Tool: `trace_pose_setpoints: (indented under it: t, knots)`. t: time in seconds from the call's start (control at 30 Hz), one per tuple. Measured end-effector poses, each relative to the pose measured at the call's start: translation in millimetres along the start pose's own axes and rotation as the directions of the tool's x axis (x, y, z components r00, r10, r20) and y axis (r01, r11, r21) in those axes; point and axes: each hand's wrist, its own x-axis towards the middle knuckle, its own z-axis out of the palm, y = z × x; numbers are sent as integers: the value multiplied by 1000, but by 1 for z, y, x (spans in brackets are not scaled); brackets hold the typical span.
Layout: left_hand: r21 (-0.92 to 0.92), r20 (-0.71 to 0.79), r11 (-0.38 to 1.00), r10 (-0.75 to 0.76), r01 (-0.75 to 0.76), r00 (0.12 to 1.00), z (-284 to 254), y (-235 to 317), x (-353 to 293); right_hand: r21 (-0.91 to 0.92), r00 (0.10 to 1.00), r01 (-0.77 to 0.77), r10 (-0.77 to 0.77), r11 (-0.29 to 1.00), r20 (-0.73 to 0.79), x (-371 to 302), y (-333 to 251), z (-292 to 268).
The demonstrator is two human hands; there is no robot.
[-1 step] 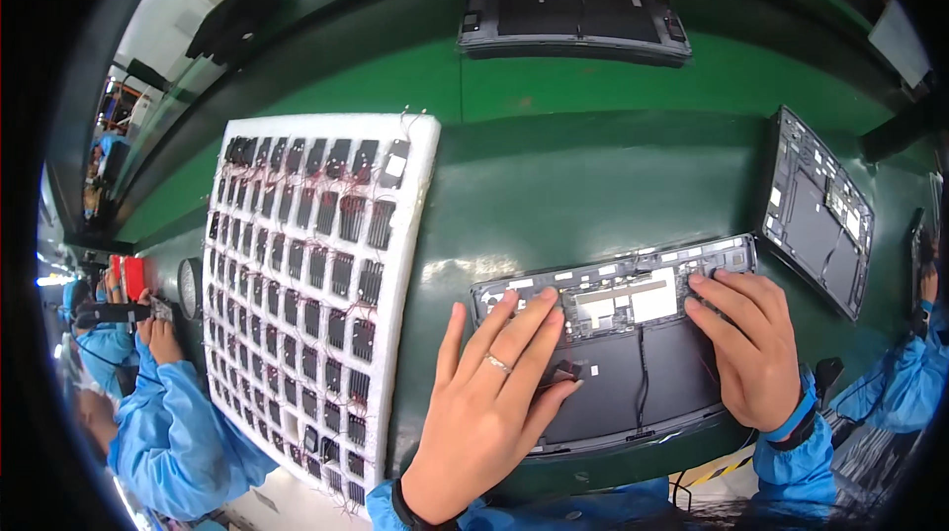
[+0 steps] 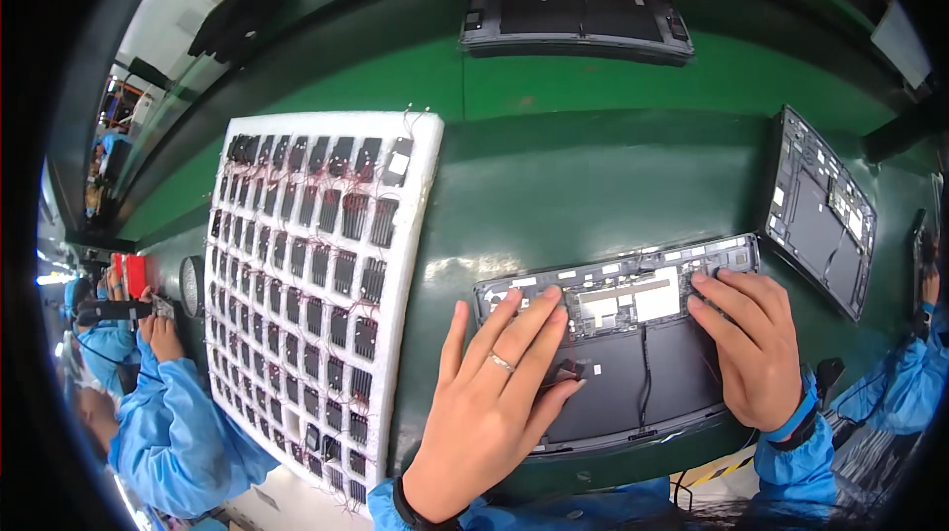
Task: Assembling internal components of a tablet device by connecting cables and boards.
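An opened tablet, its circuit board and dark battery cells exposed, lies in front of me on the green bench. My left hand rests over its left side, fingers stretched out and fingertips on the upper-left part of the housing. Beside that thumb is a small dark piece that I cannot make out; the hand does not visibly grip it. My right hand touches the upper-right part of the board with extended fingertips, its thumb hidden. I see nothing held in either hand.
A white foam tray of small black parts with thin red wires stands left. Another opened tablet lies to the right, and stacked ones sit at the back. A co-worker's blue sleeve is at far left, another person's sleeve at far right.
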Motion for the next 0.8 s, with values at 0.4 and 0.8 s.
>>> trace_pose_setpoints:
  t: [0.4,0.8]
  knots:
    - [14,4,999,30,-30,1000,9,-5,5,-84,999,-17,20,996,40,0,-2,9]
    - [-3,-4,998,64,-64,998,1,-16,0,-33,993,-52,55,998,101,2,-2,5]
